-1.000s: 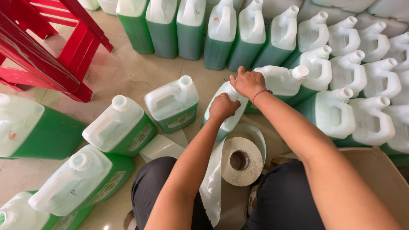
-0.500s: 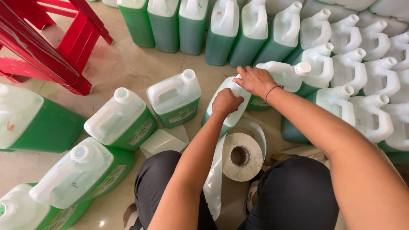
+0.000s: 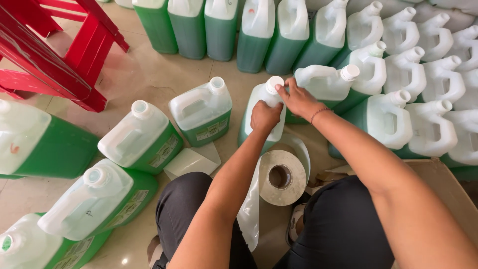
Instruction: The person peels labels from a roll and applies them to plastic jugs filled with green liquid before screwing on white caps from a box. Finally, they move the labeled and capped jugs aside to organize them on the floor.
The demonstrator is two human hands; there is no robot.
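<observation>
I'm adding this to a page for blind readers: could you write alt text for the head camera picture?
A seated person's left hand and right hand grip a green-filled plastic jug on the tiled floor, the right hand at its white cap. A roll of label tape lies between the knees, with many similar jugs and a red stool around.

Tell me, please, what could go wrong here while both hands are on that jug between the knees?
1. The jug stands tilted, held by the left hand on its body and the right hand at the cap; a slip could tip it onto the label roll.
2. Full jugs crowd close, so the right elbow may knock the neighbour.
3. The loose backing strip could snag on the knee.
</observation>
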